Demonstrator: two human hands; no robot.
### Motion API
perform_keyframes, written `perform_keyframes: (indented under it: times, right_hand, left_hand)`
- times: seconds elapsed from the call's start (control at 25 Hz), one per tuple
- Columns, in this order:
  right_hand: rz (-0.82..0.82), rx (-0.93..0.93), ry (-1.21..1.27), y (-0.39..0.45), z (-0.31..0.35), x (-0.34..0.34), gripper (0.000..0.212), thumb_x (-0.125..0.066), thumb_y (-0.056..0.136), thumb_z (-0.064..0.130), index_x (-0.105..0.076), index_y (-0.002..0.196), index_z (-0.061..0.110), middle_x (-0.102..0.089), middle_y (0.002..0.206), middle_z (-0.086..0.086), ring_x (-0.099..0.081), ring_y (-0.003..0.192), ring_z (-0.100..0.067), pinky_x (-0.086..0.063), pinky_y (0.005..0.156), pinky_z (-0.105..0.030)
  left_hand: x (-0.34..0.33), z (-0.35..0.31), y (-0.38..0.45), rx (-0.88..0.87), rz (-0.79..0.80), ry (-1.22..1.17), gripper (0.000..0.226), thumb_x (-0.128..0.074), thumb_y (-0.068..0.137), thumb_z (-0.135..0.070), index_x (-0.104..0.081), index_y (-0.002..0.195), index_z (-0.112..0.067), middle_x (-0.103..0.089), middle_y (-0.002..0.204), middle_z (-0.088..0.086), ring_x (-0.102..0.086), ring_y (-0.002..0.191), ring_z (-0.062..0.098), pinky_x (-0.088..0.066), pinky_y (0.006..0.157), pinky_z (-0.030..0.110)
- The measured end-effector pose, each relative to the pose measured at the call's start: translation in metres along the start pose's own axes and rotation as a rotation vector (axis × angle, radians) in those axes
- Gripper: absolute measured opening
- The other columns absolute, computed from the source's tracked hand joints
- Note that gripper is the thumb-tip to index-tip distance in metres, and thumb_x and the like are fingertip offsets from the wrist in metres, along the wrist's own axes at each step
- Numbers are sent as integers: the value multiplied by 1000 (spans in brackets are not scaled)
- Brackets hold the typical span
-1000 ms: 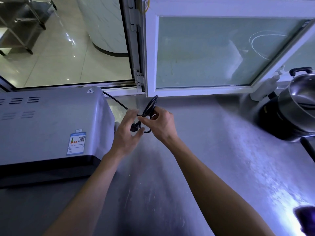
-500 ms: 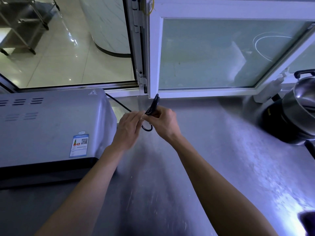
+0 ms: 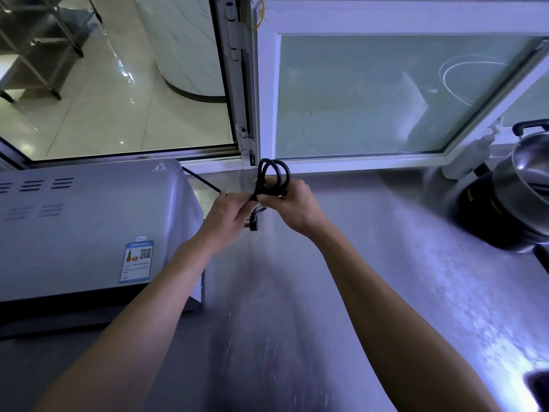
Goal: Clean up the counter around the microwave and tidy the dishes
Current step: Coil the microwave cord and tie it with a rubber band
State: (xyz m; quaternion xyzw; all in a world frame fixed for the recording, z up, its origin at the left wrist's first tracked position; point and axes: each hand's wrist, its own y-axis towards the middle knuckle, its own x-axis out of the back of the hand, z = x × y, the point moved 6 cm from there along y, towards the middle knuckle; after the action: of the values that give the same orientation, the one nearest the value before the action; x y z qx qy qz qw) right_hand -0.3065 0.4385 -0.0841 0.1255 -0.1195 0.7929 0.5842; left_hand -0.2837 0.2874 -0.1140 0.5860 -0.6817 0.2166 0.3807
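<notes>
- Now the right hand [image 3: 292,208] grips the looped black power cord [image 3: 271,176], coils standing above its knuckles; keep that pinch firm so the loops stay together.
- Just beside it, the left hand [image 3: 228,217] pinches the cord's tail, the plug [image 3: 253,223] dangling below both hands.
- Wrap the tail round the bundle, judging slack from the strand running left-back to the microwave [image 3: 89,227].
- Set the bundle on the counter [image 3: 297,322] under the hands.

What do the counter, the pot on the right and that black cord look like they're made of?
Counter: probably brushed stainless steel, grey with streaky glare. Pot: polished metal, mirror-bright reflections. Cord: likely rubber- or plastic-sheathed, matte black, bending into loops.
</notes>
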Motion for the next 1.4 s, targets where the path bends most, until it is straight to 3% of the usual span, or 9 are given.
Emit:
perform_keyframes:
  times: [0.12, 0.24, 0.36, 0.6, 0.8, 0.96, 1.08, 1.2, 1.4]
  right_hand:
    - [52, 30, 51, 6, 3, 3, 17, -67, 83, 14, -75, 97, 21, -75, 88, -4, -70, 88, -22, -55, 91, -45]
    - [52, 24, 158, 9, 0, 3, 24, -68, 83, 9, -75, 103, 21, -76, 94, -9, -71, 91, -31, -55, 94, -49]
    - [51, 10, 214, 12, -6, 3, 27, -68, 84, 0, -74, 108, 11, -76, 97, -13, -71, 86, -31, -55, 93, -49]
    - [53, -7, 337, 12, -12, -1, 28, -67, 86, -9, -69, 112, -3, -72, 100, -26, -69, 85, -29, -58, 89, -43]
    - [65, -10, 219, 15, -18, -1, 21, -73, 83, 0, -75, 104, 6, -75, 90, -9, -65, 81, -14, -54, 81, -30]
    - [87, -28, 204, 16, -21, -3, 22, -76, 82, 4, -77, 102, 12, -77, 98, -3, -65, 87, -8, -52, 82, -22]
    - [130, -21, 220, 16, -20, -6, 23, -76, 81, 1, -77, 102, 10, -77, 93, -1, -65, 80, -4, -53, 76, -17]
    - [151, -16, 223, 19, -17, -5, 26, -75, 81, -1, -75, 106, 6, -75, 93, -4, -64, 82, -8, -55, 81, -22]
    - [184, -14, 204, 21, -10, -4, 28, -74, 83, -1, -74, 110, 5, -74, 103, -16, -65, 93, -16, -55, 92, -33]
  left_hand:
    - [2, -1, 6, 24, 40, -151, 42, -32, 103, -38, -61, 97, -9, -62, 87, 20, -54, 82, 37, -26, 83, 20]
    - [4, 4, 7, 89, 42, -260, 34, -37, 103, -42, -67, 105, -26, -71, 97, 10, -62, 93, 27, -20, 91, 1]
    - [1, 6, 10, 125, 79, -299, 27, -41, 105, -40, -67, 113, -36, -72, 110, -11, -63, 108, 10, -9, 115, 26]
    - [4, 3, 7, 135, 117, -367, 30, -47, 104, -35, -65, 96, -57, -72, 96, -18, -59, 92, 0, -25, 116, 55]
    - [1, 12, 3, 211, 184, -435, 22, -52, 102, -36, -74, 103, -31, -74, 106, -3, -64, 109, 14, -31, 114, 53]
    - [3, 9, -2, 231, 206, -534, 21, -55, 101, -36, -74, 94, -32, -75, 99, -6, -64, 99, 24, -43, 95, 38]
    - [2, 11, -3, 268, 195, -529, 21, -58, 99, -37, -75, 90, -31, -75, 97, -9, -65, 100, 8, -43, 95, 34]
    - [2, 11, -2, 292, 190, -590, 20, -58, 99, -35, -76, 95, -27, -76, 100, -3, -65, 109, 11, -41, 109, 39]
    - [6, 7, -3, 312, 174, -674, 19, -59, 98, -31, -76, 98, -23, -77, 97, 3, -66, 109, 17, -40, 110, 40]
